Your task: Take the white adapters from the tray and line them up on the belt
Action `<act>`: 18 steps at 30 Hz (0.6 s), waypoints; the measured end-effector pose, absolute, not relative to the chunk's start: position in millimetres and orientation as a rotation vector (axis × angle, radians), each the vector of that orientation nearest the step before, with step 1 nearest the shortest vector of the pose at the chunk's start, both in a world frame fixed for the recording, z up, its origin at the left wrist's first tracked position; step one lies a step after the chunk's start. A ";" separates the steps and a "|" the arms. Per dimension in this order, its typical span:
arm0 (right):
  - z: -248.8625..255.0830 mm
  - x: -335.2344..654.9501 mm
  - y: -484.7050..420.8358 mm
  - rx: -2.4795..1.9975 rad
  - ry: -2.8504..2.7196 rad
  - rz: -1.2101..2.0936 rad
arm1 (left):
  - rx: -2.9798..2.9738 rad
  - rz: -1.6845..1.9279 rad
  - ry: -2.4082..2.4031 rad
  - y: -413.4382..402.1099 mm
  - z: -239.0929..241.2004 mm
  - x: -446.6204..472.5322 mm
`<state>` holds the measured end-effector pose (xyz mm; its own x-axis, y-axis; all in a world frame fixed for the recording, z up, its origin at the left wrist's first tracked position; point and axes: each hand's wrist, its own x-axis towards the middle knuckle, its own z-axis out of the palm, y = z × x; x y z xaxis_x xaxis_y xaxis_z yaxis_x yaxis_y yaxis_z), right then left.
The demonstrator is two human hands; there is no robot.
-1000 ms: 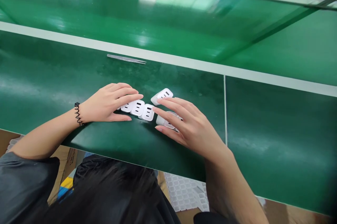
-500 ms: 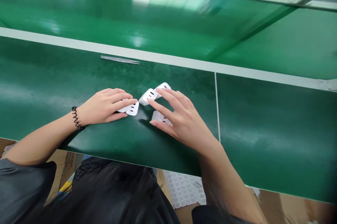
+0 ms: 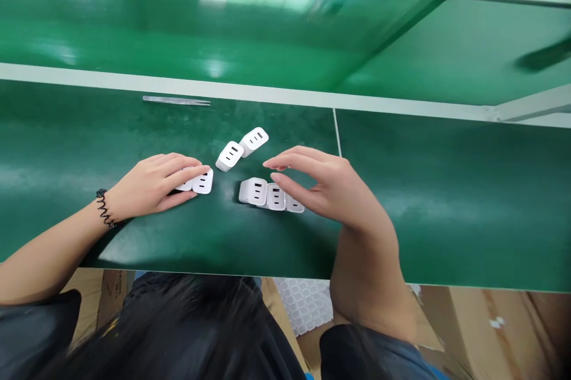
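Observation:
Several small white chargers lie on a green table (image 3: 66, 148). My left hand (image 3: 151, 190) rests flat over a left group of chargers (image 3: 203, 181), its fingers stretched across them. Two more chargers (image 3: 243, 148) lie apart, a little farther back in the middle. My right hand (image 3: 325, 187) hovers with fingers extended and slightly curled, just above and to the right of a row of three chargers (image 3: 270, 195). It holds nothing that I can see.
Metal tweezers (image 3: 176, 100) lie near the table's far white edge strip (image 3: 267, 94). A raised green surface runs behind. Below the near edge are a white cell tray (image 3: 307, 305) and cardboard boxes (image 3: 111, 291). Dark clothing covers my lap.
The chargers have been split into three groups. My right hand lifted off the row of three and pulled right. My left hand drew its group leftward.

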<state>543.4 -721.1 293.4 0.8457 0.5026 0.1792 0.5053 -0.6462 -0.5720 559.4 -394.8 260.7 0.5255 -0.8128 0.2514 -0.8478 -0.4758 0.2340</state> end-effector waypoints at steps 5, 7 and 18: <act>297.6 546.0 -727.0 -2.338 -0.825 0.349 | 2.392 0.162 -1.353 -400.2 258.8 555.1; 295.9 545.9 -728.2 -2.359 -0.857 0.449 | 2.384 0.175 -1.352 -403.2 257.5 552.0; 284.4 544.4 -723.2 -2.420 -0.914 0.454 | 2.323 0.159 -1.426 -411.6 256.3 539.4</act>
